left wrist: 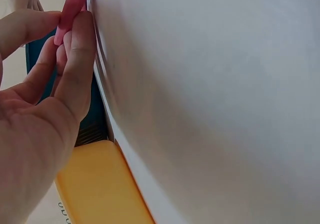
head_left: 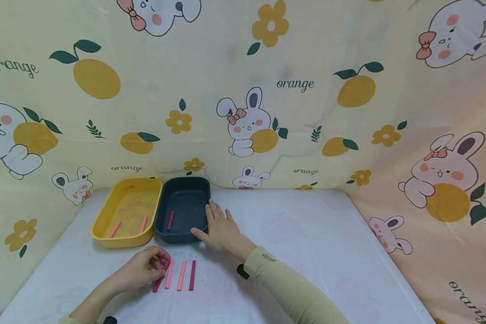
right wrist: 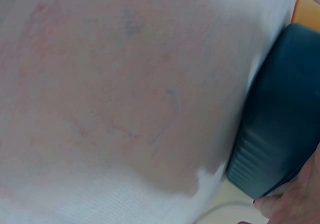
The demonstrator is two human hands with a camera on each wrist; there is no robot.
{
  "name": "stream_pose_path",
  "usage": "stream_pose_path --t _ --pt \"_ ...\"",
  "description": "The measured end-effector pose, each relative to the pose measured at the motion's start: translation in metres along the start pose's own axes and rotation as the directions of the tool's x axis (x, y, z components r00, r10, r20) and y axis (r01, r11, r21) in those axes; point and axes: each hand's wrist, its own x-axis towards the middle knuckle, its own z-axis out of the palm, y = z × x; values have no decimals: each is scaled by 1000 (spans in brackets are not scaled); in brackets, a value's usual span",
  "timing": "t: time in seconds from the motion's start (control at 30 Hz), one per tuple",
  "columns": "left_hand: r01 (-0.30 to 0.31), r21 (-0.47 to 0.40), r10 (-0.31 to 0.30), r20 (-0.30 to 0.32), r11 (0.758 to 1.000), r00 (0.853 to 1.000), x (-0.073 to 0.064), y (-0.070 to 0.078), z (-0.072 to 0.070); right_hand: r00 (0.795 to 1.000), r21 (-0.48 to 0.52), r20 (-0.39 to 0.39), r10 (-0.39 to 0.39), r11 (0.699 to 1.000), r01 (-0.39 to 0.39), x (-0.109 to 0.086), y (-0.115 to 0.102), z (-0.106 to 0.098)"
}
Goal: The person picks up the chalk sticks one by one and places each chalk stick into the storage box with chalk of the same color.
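My left hand [head_left: 139,270] pinches a dark magenta stick [head_left: 159,284] between thumb and fingers, over the table in front of the trays. Close beside that stick lie two light pink sticks [head_left: 181,276] and another dark magenta stick [head_left: 192,275], roughly in a row. With its fingers spread, my right hand [head_left: 222,231] rests against the right side of a dark blue tray [head_left: 182,237], the thumb at its front right corner. One dark magenta stick [head_left: 170,221] is inside that tray. Two light pink sticks [head_left: 143,224] lie apart in the yellow tray [head_left: 123,243].
The two trays stand side by side at the back left of the white-covered table [head_left: 308,252]. Behind them hangs a cream cloth [head_left: 210,67] printed with rabbits and oranges, which also runs along the right side.
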Motion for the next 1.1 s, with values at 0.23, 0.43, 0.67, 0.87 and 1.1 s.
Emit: stream_pose_path --t 0.23,0.43,0.67,0.87,1.1 --pt "22 -16 -22 -18 1000 1000 -2 3 0 1000 -3 1 1 1000 -1 0 0 1" --pt "3 -58 -5 -41 998 999 -4 7 -3 1000 -4 -9 3 1000 -3 1 1 3" --pt "-76 -33 71 -116 997 991 -3 10 -4 1000 -2 -13 -1 1000 1 2 0 4" --pt "-119 -24 111 -236 993 965 4 15 -4 1000 -6 -10 3 1000 -3 1 0 4" --pt "-222 -36 194 -364 974 911 11 23 -1 1000 -12 -10 11 1000 -11 1 0 2"
